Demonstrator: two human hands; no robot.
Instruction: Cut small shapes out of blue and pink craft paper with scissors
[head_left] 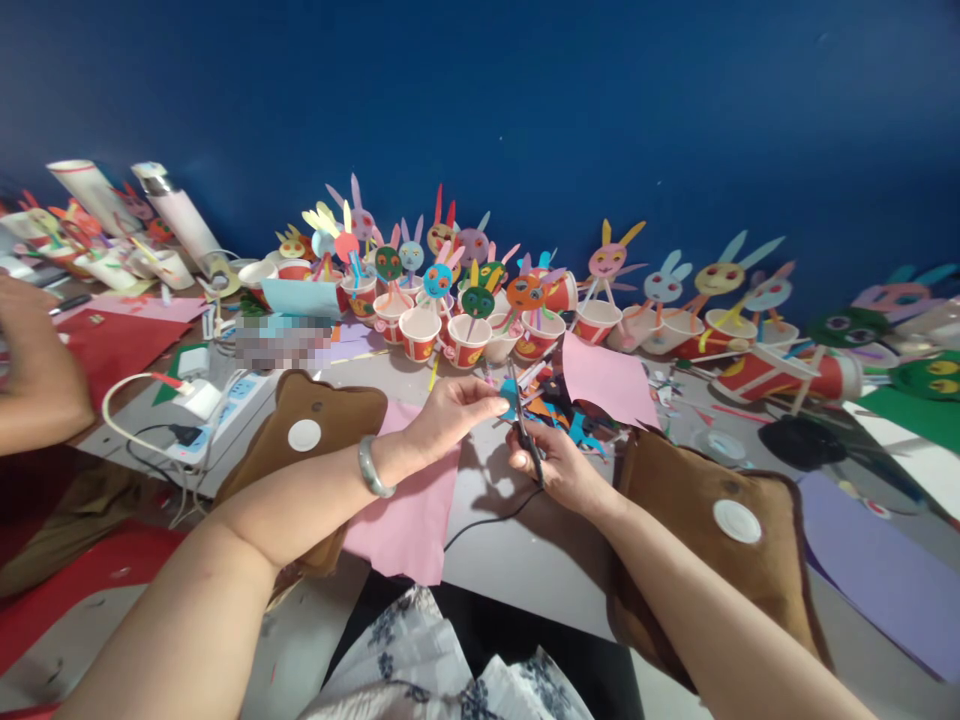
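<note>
My left hand [450,410] pinches a small blue paper piece [510,398] between thumb and fingers; a silver bangle circles that wrist. My right hand [559,468] grips dark scissors [525,425] whose blades point up at the blue piece. A pink paper sheet [607,383] stands just right of the scissors, behind a heap of coloured scraps [574,420]. Both forearms rest on brown padded cushions [315,425] [720,540]. A second pink sheet [412,520] lies under my left wrist.
Several red paper cups with paper bunny faces on sticks [465,300] crowd the table's back, against a blue wall. A white power strip with cables [217,400] lies left. Another person's arm [34,380] rests at far left. Purple paper [877,570] lies right.
</note>
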